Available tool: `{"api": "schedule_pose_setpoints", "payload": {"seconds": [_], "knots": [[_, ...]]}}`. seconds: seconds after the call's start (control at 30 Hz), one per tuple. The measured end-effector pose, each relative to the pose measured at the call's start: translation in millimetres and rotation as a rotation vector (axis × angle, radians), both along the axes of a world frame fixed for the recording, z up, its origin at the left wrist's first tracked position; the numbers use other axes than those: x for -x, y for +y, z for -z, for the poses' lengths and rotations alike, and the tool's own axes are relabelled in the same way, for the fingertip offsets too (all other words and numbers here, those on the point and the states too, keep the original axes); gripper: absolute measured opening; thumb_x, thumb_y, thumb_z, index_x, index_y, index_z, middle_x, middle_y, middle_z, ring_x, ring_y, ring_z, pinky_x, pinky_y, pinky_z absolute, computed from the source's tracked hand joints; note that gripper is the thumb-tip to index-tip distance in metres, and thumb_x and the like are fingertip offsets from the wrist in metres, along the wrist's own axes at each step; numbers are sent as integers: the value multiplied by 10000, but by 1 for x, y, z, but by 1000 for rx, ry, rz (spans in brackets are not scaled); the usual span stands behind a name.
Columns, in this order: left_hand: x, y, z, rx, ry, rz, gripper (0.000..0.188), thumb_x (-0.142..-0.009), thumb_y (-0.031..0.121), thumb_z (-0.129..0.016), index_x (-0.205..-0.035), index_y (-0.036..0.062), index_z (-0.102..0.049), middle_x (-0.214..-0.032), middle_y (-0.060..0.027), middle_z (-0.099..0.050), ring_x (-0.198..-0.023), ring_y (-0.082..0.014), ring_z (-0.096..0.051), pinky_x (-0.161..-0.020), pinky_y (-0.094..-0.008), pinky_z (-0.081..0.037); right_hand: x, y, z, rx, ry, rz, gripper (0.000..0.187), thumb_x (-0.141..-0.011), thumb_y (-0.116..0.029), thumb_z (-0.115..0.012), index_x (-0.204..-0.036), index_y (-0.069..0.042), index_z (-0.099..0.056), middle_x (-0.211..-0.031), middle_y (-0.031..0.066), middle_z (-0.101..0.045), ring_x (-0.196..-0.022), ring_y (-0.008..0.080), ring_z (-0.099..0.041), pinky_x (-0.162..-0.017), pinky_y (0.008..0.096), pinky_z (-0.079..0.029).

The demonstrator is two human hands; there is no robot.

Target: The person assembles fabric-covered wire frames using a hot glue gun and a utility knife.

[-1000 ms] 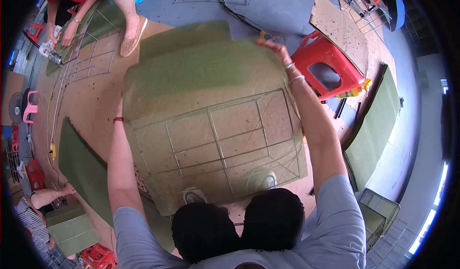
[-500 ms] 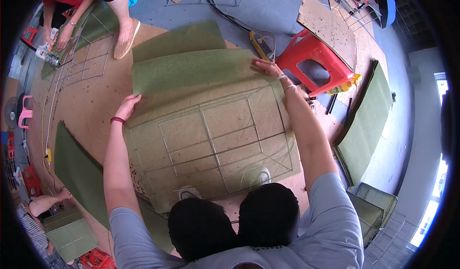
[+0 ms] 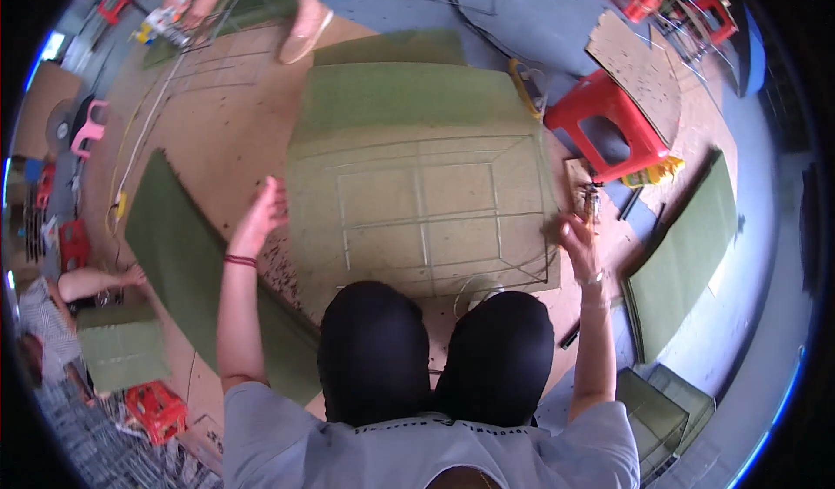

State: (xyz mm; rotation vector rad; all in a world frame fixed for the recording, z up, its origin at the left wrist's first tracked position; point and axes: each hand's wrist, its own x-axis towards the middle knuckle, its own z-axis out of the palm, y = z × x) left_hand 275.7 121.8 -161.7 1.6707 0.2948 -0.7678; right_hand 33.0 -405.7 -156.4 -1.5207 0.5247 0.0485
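In front of my knees lies a large green mesh sheet (image 3: 391, 97), thin enough that the brown board shows through its near part. A rectangular wire frame (image 3: 422, 219) with crossbars lies against that near part; whether it is over or under the mesh I cannot tell. My left hand (image 3: 263, 213) is open beside the sheet's left edge, fingers stretched and holding nothing. At the right edge, near the frame's corner, my right hand (image 3: 577, 244) has its fingers loosely apart, slightly blurred, with nothing visible in them.
Green sheets lie at left (image 3: 187, 254) and in a right stack (image 3: 687, 258). A red stool (image 3: 609, 123) bearing cardboard (image 3: 639, 71) stands at right. Mesh-covered boxes (image 3: 661, 411) sit lower right. At upper left, a co-worker's hands (image 3: 204, 6) hold a power tool (image 3: 165, 23); another person's arm (image 3: 100, 282) reaches in lower left.
Both hands have left the sheet's far part and come back toward me along its sides. My view has shifted, so the surroundings sit differently.
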Motion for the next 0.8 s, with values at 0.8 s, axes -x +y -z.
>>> {"api": "schedule_pose_setpoints", "payload": {"seconds": [0.8], "knots": [[162, -6, 23, 210, -387, -302, 193, -785, 170, -707, -900, 52, -607, -864, 17, -570, -761, -56, -493, -680, -195, -391, 50, 33, 53, 132, -71, 181, 247, -821, -244, -667, -772, -3, -647, -702, -10, -618, -635, 55, -541, -585, 210, -423]]}}
